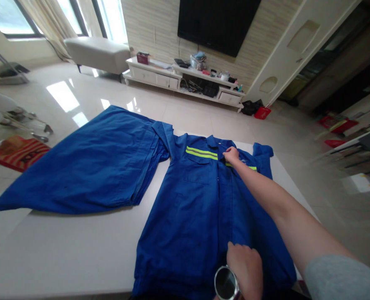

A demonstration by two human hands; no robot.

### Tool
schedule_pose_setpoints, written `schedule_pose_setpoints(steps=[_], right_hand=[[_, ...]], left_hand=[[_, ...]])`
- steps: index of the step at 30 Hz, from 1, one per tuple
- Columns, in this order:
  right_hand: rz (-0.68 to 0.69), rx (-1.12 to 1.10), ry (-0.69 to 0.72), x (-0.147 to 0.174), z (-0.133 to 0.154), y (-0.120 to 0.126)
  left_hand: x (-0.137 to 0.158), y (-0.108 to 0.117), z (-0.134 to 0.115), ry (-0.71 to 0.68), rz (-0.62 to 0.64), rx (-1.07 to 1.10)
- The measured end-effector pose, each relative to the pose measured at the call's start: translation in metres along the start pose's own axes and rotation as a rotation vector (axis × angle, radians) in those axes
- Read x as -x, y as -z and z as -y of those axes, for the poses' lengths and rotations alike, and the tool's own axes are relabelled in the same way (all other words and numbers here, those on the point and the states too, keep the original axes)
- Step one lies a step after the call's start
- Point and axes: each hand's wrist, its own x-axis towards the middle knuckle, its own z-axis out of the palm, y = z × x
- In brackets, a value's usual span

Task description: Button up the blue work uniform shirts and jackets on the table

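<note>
A blue work jacket (185,212) with yellow-green reflective strips is spread front up on the white table, collar at the far end. My right hand (231,154) reaches over it and pinches the front edge just below the collar. Nearer to me, my left hand (245,264), with a round watch (226,282) at the wrist, is closed at the lower part of the same front edge; its fingertips are hidden under the hand. Left of the jacket lies a folded blue garment (87,162), partly hanging past the table's edge.
The white table (78,254) bears both garments. A red striped bag (17,152) is on the left, beside a chair base (28,121). Beyond the shiny floor stand a low white TV cabinet (153,77) with small items and a pale bench (99,52). A red bag (262,112) rests near the cabinet.
</note>
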Motion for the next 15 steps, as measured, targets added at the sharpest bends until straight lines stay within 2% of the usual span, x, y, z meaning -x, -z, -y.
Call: schedule_pose_setpoints(steps=[3,6,10,15], right_hand=[[-0.117,-0.056,-0.076,-0.005,-0.007,0.017],[-0.158,-0.131,-0.068,-0.007,-0.006,0.02],[-0.129,-0.214,-0.033,-0.007,0.003,0.003],[-0.175,-0.251,-0.06,-0.013,0.018,-0.021]], left_hand=[[0.0,0.002,0.0,-0.012,0.02,-0.007],[0.0,0.0,0.0,-0.016,0.022,-0.016],[-0.004,-0.01,-0.003,0.013,0.004,-0.012],[-0.012,-0.018,-0.004,0.074,0.006,0.029]])
